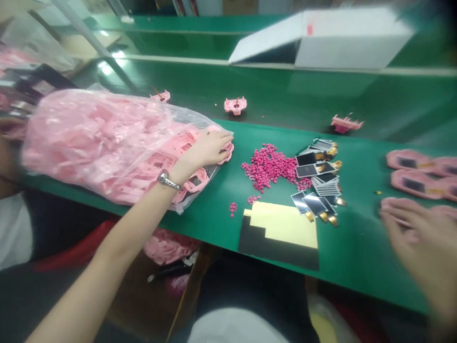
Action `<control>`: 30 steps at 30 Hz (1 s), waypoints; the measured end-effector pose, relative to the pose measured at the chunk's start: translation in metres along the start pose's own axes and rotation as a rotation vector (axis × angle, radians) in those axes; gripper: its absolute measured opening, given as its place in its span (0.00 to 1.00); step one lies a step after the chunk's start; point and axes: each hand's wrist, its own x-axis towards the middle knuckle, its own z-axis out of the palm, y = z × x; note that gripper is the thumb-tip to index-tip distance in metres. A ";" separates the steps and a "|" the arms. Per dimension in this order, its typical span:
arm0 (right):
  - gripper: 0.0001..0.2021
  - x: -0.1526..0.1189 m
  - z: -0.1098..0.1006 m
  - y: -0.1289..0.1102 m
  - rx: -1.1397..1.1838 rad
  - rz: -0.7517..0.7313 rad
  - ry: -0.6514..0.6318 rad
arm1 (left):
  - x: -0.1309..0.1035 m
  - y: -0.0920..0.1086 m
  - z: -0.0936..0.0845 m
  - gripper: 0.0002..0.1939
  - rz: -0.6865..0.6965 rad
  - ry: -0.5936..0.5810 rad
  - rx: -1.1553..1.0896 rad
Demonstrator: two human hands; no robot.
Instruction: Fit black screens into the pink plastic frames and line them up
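Observation:
My left hand (210, 148), with a metal watch on its wrist, reaches to the mouth of a large clear plastic bag (96, 138) full of pink plastic shells. Its fingers curl over one pink shell (227, 156) at the bag's edge. Far to the right, my right hand (421, 233) is closed on another pink shell (396, 204) at the table surface; the hand is somewhat blurred and hides most of that shell. Behind it lie pink shells with dark screens fitted, among them one nearby shell (416, 183).
On the green table (357, 257) lie a heap of magenta button pieces (269, 166), stacked small display screens (316, 171), and yellow sheets (285, 226) over a black sheet (278, 250). Small pink parts (235, 105) stand farther back. A white box (350, 40) rests beyond. Another person sits at left.

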 end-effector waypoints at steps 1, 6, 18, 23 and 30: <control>0.04 -0.006 0.005 -0.020 0.015 -0.109 -0.046 | -0.002 0.002 -0.002 0.24 0.020 -0.051 -0.005; 0.17 -0.033 0.045 -0.071 -0.066 -0.247 -0.141 | -0.046 0.029 -0.004 0.24 0.085 -0.049 -0.094; 0.13 -0.028 0.049 -0.085 -0.157 -0.306 -0.064 | -0.127 0.063 -0.001 0.23 0.000 0.178 -0.510; 0.15 -0.033 0.055 -0.095 -0.187 -0.287 -0.034 | -0.137 0.065 0.023 0.16 -0.296 0.388 -0.632; 0.06 -0.030 0.067 -0.119 -0.144 -0.316 -0.053 | -0.148 0.071 0.033 0.17 -0.476 0.437 -0.575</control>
